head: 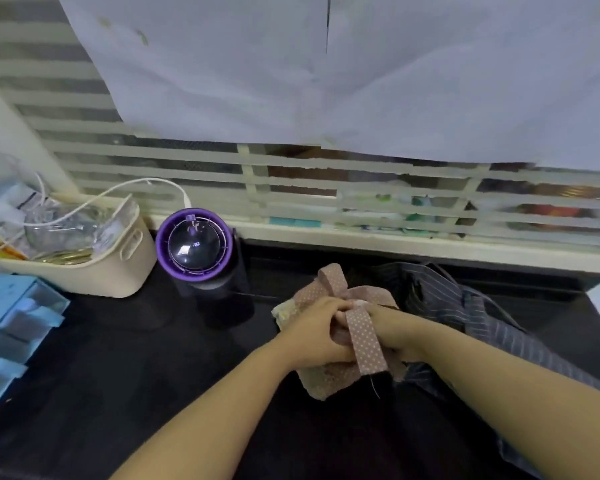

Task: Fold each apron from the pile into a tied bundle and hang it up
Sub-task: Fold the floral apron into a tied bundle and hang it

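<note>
Head view, white sheet [361, 81]: hung across the upper half, over a slatted window.
Black counter [118, 375]: filled the lower half, and everything else lay on it.
Striped aprons [471, 306]: a dark, rumpled heap lay at the right, just beside the hands and partly under the right forearm.
Cream basket [118, 271]: stood at the far left against the wall, stuffed with clear packets and a white cable.
Blue drawers [11, 323]: sat at the left edge, in front of the basket.
Purple-rimmed device [194, 244]: stood upright just right of the basket, well apart from the hands.
Dotted apron bundle [329, 375]: a pink folded block lay on the counter right of centre, under both hands, with its near corner jutting out below them.
Strap [364, 341]: a flat dotted band ran from the knot on top of the bundle down over the near edge, passing between the two hands; a loop of it stood up behind the knuckles.
Left hand [319, 334]: its fingers were curled down onto the bundle, gripping the fabric just left of the strap.
Right hand [392, 323]: its fingers were curled in at the knot, pinching the strap, with the tips partly hidden behind the band.
</note>
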